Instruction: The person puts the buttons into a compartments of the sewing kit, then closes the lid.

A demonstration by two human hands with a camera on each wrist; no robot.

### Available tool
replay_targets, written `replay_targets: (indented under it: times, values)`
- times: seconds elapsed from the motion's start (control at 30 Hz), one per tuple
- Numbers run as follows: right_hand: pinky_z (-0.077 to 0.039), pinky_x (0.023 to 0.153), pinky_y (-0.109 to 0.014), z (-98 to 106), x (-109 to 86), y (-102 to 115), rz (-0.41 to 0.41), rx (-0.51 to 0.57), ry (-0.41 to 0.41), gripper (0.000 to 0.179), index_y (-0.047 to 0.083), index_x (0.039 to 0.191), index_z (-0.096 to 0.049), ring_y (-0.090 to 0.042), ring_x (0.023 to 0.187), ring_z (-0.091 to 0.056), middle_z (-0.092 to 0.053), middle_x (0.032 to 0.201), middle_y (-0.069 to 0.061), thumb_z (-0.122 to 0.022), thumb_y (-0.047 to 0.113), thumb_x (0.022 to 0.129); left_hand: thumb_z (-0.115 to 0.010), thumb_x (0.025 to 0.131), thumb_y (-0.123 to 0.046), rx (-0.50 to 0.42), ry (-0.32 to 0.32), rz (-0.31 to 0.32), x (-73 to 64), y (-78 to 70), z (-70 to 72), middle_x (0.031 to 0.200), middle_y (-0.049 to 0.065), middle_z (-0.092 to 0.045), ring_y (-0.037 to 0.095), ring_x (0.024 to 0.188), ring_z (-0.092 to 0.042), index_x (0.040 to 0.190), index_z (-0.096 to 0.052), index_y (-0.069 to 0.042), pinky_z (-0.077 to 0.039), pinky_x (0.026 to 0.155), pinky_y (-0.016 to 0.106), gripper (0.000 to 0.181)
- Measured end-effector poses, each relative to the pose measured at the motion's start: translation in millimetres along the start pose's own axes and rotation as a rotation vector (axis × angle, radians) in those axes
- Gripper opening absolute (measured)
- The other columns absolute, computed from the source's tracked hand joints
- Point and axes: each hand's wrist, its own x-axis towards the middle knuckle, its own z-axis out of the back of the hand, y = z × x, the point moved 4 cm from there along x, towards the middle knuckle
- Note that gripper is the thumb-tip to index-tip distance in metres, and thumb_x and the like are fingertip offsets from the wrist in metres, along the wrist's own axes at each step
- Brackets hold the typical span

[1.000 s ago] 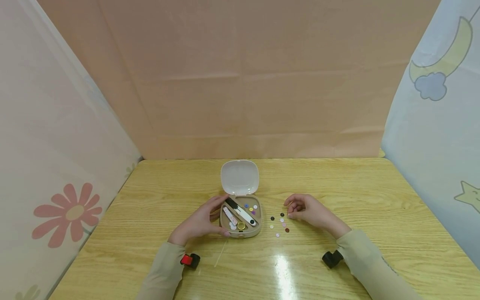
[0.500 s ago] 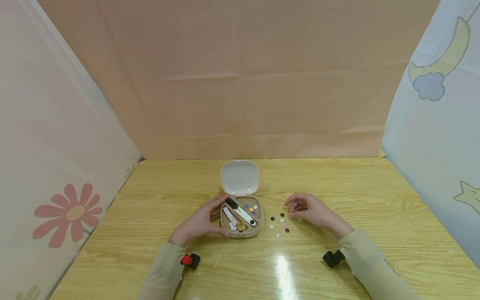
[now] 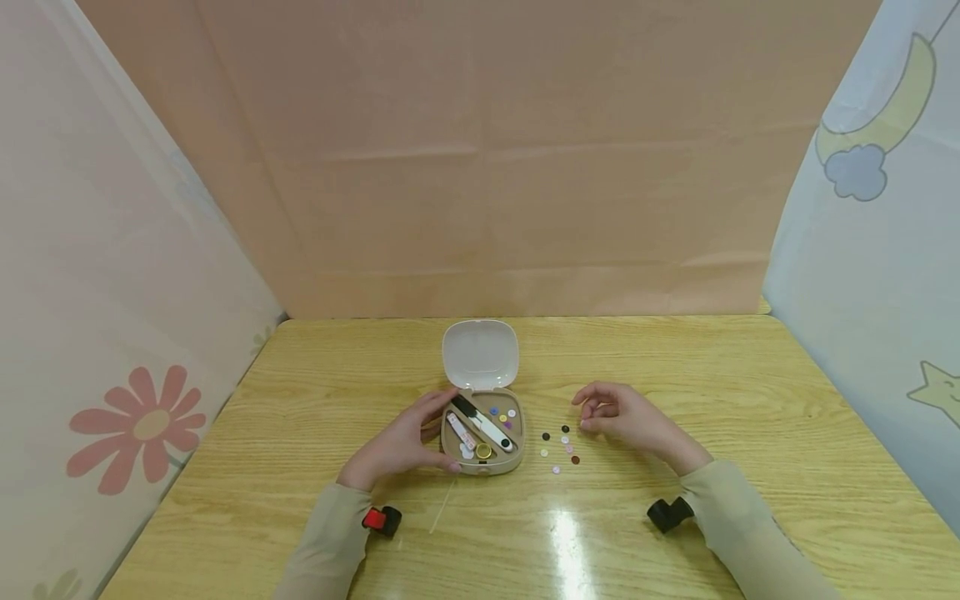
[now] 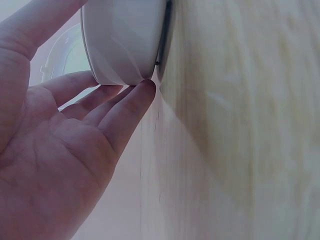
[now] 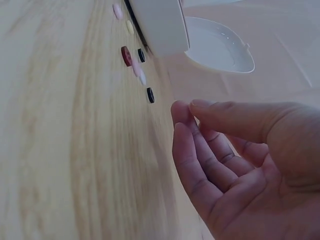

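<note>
My left hand (image 3: pixel 397 446) holds the left side of an open sewing box (image 3: pixel 502 469), thumb at its front and fingertips against its wall (image 4: pixel 122 40). In its tray lie white-handled thread snips (image 3: pixel 491 435) with a black end, a rolled white strip with red marks (image 3: pixel 461 432), a gold ring-like piece (image 3: pixel 483 451) and several coloured buttons (image 3: pixel 503 418). To the right of the box, several loose buttons are scattered, among them a dark red button (image 5: pixel 126 56) and a black button (image 5: pixel 150 95). My right hand (image 3: pixel 630 421) hovers beside them, loosely bent, with nothing visible between thumb and fingers.
The box's white lid (image 3: pixel 480 357) stands raised behind the tray. A thin pale strand (image 3: pixel 442 504) lies in front on the wooden table (image 3: pixel 360 358). A brown backdrop (image 3: pixel 480 208) and patterned side sheets enclose the table.
My right hand has drifted slightly right and away from the loose buttons. The left hand, box and buttons stay in place.
</note>
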Motion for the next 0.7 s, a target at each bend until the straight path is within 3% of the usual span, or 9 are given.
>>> replay_targets:
  times: [0.33,0.7]
  values:
    - [-0.057,0.073,-0.037,1,4.0,7,0.043,0.044,0.003,0.035,-0.011,0.118,-0.052,-0.036,0.089,-0.064,-0.057,0.099,-0.024,-0.067,0.001,0.088,-0.087,0.069,-0.011,-0.026,0.001,-0.009,-0.8,-5.2,-0.4,0.149,0.010,-0.030,0.033,0.137,-0.029,0.152,-0.027,-0.013,-0.033,0.108,0.047,0.102]
    - [-0.057,0.081,-0.039,-3,12.1,19,0.043,0.132,-0.016,0.039,-0.016,0.121,-0.048,-0.037,0.093,-0.065,-0.060,0.103,-0.029,-0.064,-0.001,0.089,-0.088,0.067,-0.018,0.002,-0.002,0.012,0.4,1.3,0.1,0.148,0.002,-0.031,0.026,0.137,-0.031,0.152,-0.027,-0.017,-0.035,0.107,0.039,0.105]
